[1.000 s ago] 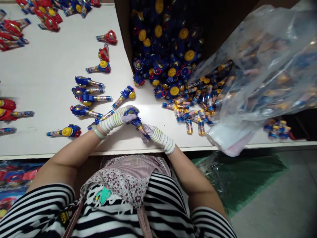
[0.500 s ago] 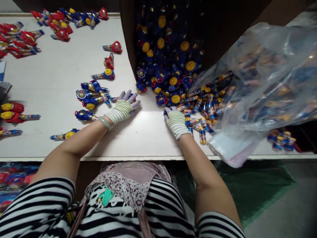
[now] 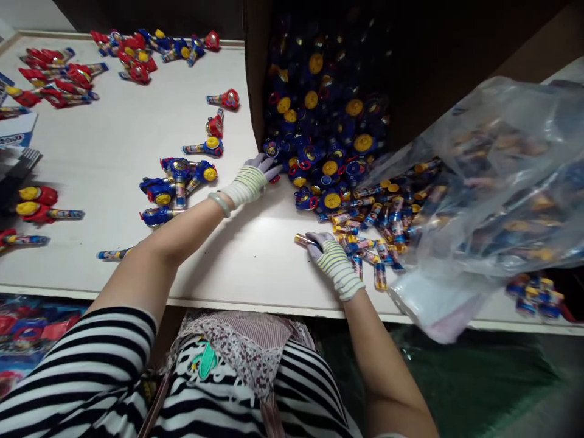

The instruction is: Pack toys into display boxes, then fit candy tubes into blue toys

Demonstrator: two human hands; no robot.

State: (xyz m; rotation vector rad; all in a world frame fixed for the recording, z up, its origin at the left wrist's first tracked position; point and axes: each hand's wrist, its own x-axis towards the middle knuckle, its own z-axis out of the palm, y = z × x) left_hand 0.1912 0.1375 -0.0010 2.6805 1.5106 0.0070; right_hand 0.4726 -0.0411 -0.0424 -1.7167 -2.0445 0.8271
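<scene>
**Reaching on one side, gripping on the other**

Grasps a tube [image 3: 302, 239] in right hand [image 3: 335, 264], with fingers curled round most of it and yellow end poking out leftward, apparently to leave that end free. Reaches with left hand [image 3: 250, 182] to the mouth of the box [image 3: 254, 79], with fingers stretched over a blue toy [image 3: 275, 179]. Cannot tell whether gripping it or merely touching, with only a red bit and some blue peeping past the fingertips.

Note the heap of blue toys [image 3: 332, 199] filling the box, open toward the body, likely for picking without lifting. Find loose tubes [image 3: 396, 222] spilling from the clear bag [image 3: 506, 158] onto the table [image 3: 255, 280], just beside right hand, presumably for a short reach. See also, left of left hand, blue toys with tubes attached [image 3: 179, 176], lying in a loose cluster, and red ones [image 3: 137, 73] farther off, probably set there out of both hands' way and roughly sorted by colour.
</scene>
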